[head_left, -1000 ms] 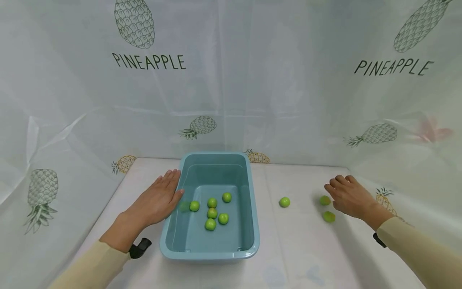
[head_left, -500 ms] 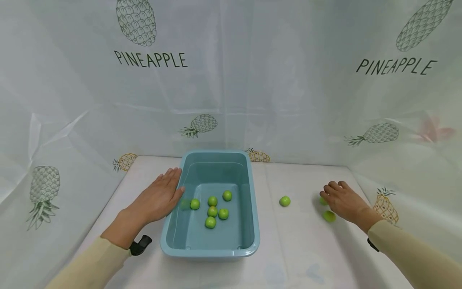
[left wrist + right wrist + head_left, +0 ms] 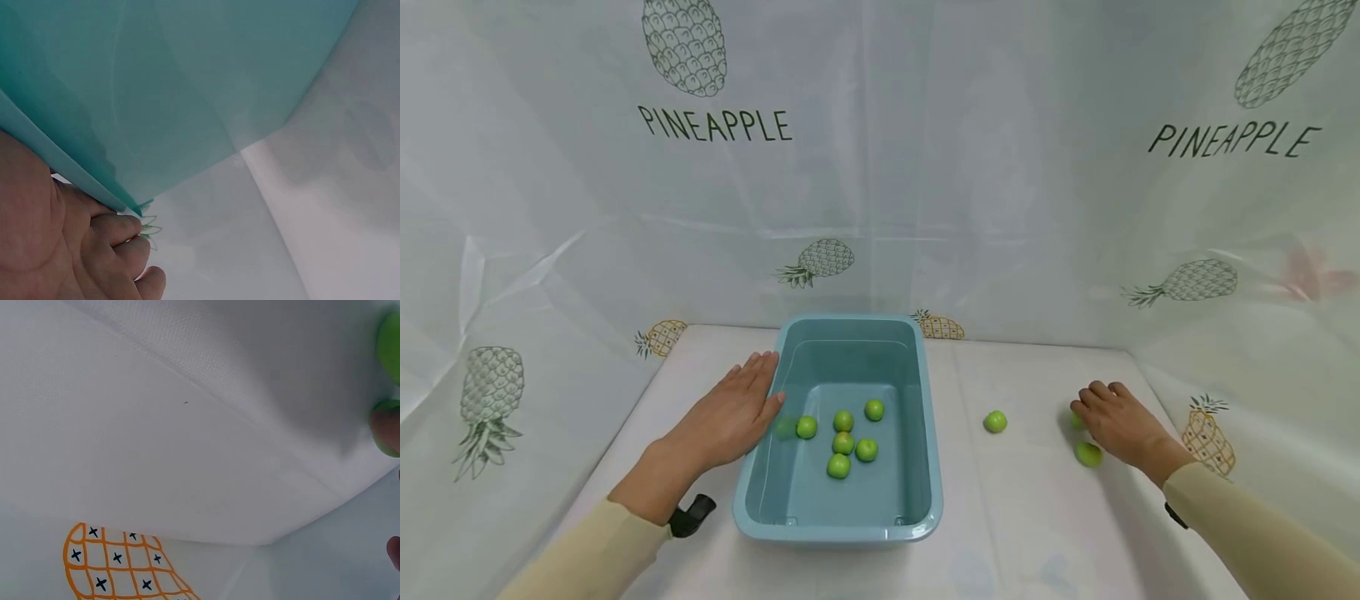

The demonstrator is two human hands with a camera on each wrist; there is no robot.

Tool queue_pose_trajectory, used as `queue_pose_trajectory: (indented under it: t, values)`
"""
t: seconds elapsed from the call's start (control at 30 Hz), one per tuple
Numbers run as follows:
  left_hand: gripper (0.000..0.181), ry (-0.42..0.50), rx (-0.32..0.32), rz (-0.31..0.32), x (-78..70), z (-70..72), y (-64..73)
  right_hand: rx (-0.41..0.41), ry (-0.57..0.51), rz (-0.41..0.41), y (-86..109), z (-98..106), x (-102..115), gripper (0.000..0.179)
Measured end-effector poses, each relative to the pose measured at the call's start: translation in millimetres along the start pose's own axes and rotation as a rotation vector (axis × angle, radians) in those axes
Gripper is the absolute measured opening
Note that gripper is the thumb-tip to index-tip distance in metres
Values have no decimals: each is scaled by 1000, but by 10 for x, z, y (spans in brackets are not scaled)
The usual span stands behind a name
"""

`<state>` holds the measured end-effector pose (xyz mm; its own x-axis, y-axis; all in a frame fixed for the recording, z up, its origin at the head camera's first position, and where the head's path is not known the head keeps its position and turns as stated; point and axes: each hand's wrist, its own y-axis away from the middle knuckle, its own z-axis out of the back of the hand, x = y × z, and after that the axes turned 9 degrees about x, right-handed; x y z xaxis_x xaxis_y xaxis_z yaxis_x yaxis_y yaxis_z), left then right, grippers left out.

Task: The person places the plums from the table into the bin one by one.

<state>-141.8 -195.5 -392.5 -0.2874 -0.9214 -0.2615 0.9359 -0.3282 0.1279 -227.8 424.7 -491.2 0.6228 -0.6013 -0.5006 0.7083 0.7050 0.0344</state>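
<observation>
My left hand (image 3: 726, 419) lies along the left rim of a light blue plastic basin (image 3: 838, 532), fingers straight and thumb over the rim. In the left wrist view its fingers meet the basin's edge. Several small round green fruits, such as this green fruit (image 3: 839, 466), lie on the basin floor. On the right of the table, my right hand (image 3: 1122, 422) has curled fingers on a small green fruit (image 3: 1077, 421), mostly hidden beneath them. In the right wrist view a fingertip covers part of that fruit. Another green fruit (image 3: 1088, 454) lies just nearer, beside the hand.
A single green fruit (image 3: 996, 422) sits on the white tablecloth (image 3: 1022, 517) between basin and right hand. White sheeting (image 3: 985, 208) printed with pineapples rises behind the table and along both sides.
My right hand has come slightly left and down over the far green fruit, covering most of it. The left hand has stayed at the basin's rim.
</observation>
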Motion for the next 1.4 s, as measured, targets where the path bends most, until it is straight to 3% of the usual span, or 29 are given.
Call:
queue_pose_trajectory:
  t: [0.2,0.33,0.47,0.57,0.7,0.97,1.27,1.4]
  values:
    - [69,-1,-4,-2,-23,6,-2,-7,-37,-73,16,-62,-6,40]
    - [69,-13,-4,1,-30,14,-1,-91,-53,-132,-40,-70,-56,25]
    - [70,-28,-3,7,-29,20,10,-219,-56,-157,-151,-16,-115,42]
    - [69,-53,-6,1,-23,30,25,-258,-48,-163,-241,70,-132,40]
    - [69,-100,-9,-15,-18,51,34,-256,-28,-173,-358,196,-138,30]
    - [69,-153,-9,-52,-24,87,5,-291,-42,-223,-560,409,-97,31]
    - [68,-165,12,-49,-33,122,17,-286,-105,-278,-798,632,100,38]
    - [69,-176,12,-46,-50,131,21,-326,-111,-268,-940,800,210,41]
